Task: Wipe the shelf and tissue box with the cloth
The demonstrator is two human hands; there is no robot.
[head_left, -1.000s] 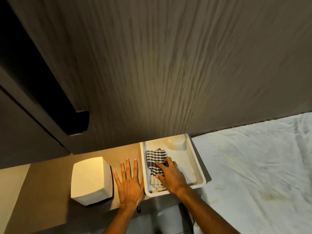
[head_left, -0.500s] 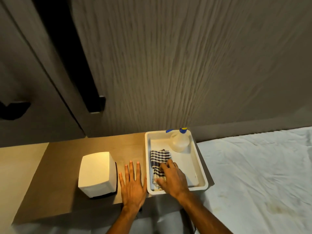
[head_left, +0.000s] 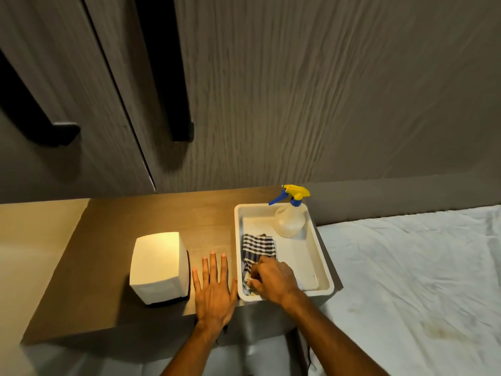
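Note:
A brown wooden shelf runs below a wardrobe. A white tissue box stands on it, left of centre. A checked blue-and-white cloth lies in the left part of a white tray at the shelf's right end. My right hand reaches into the tray with its fingers curled around the near end of the cloth, bunching it. My left hand lies flat, fingers spread, on the shelf between the tissue box and the tray.
A clear spray bottle with a yellow and blue trigger stands at the tray's far end. A bed with a white sheet adjoins the shelf on the right. Wardrobe doors with black handles rise behind.
The view has tilted down, so the spray bottle shows in full. My right hand has drawn back toward the tray's near edge and closed on the cloth. My left hand stays flat.

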